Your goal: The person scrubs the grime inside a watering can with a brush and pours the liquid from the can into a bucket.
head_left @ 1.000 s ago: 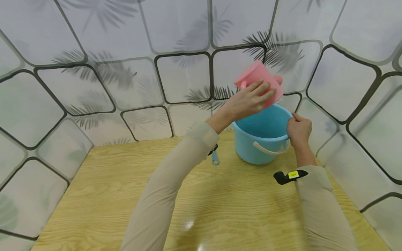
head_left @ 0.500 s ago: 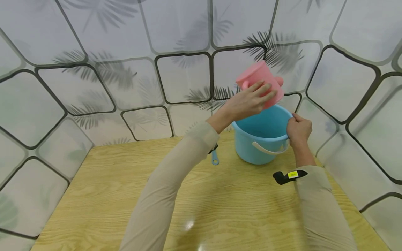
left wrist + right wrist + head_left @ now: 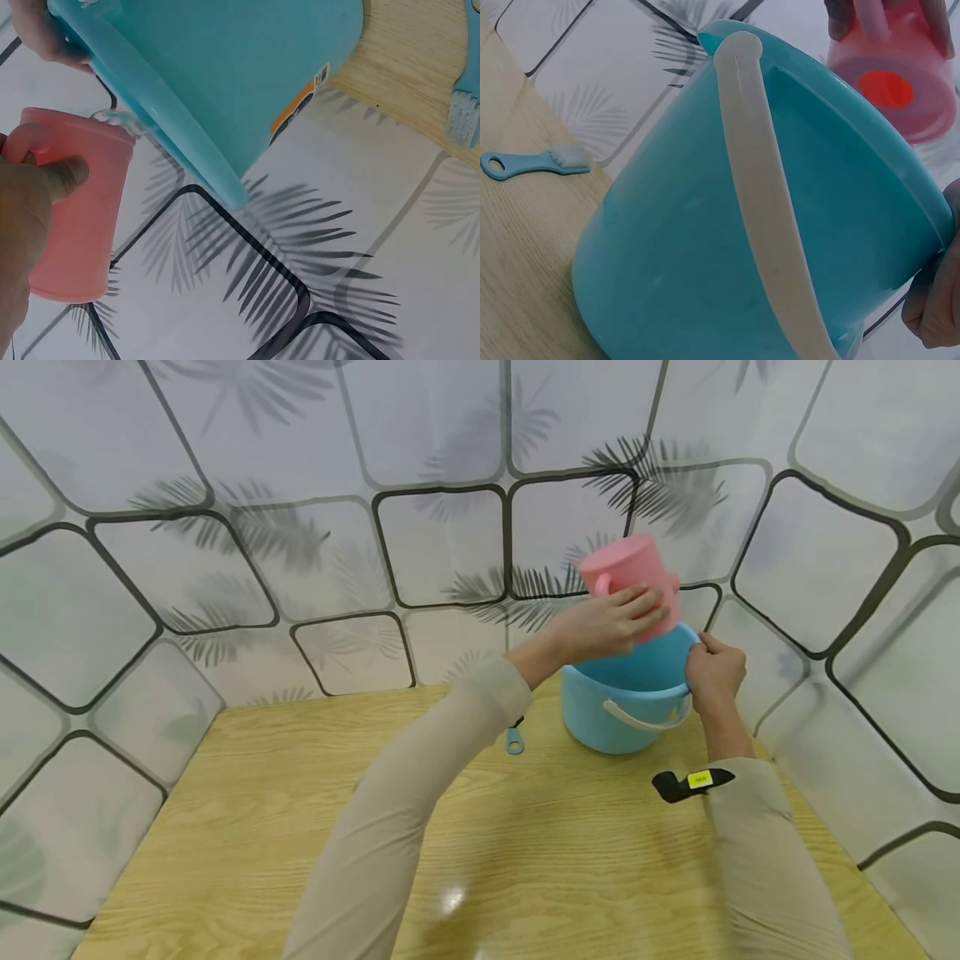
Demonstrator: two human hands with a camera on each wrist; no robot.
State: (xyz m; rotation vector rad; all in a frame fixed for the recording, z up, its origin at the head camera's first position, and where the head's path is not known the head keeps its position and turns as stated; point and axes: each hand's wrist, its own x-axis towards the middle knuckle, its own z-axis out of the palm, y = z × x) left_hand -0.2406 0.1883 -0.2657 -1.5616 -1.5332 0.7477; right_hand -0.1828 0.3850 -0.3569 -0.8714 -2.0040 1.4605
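Observation:
A pink plastic mug (image 3: 633,585) is tipped over the light blue bucket (image 3: 607,722). My left hand (image 3: 603,627) grips the mug by its side and handle, with the thumb (image 3: 67,176) on its wall in the left wrist view. Clear water (image 3: 112,118) shows at the mug's rim, beside the bucket's rim. The mug's reddish opening (image 3: 885,88) appears in the right wrist view. My right hand (image 3: 716,672) grips the bucket's right rim. A white handle (image 3: 637,717) hangs down the bucket's near side. The water inside the bucket cannot be made out.
A small blue brush (image 3: 532,163) with white bristles lies on the wooden table (image 3: 300,827), left of the bucket. Patterned walls (image 3: 442,543) stand close behind and to the right. A black strap device (image 3: 693,782) sits on the right sleeve.
The left hand has lowered the mug slightly and moved it right, closer to the bucket, and its tilt has changed. The right hand and bucket stay in place.

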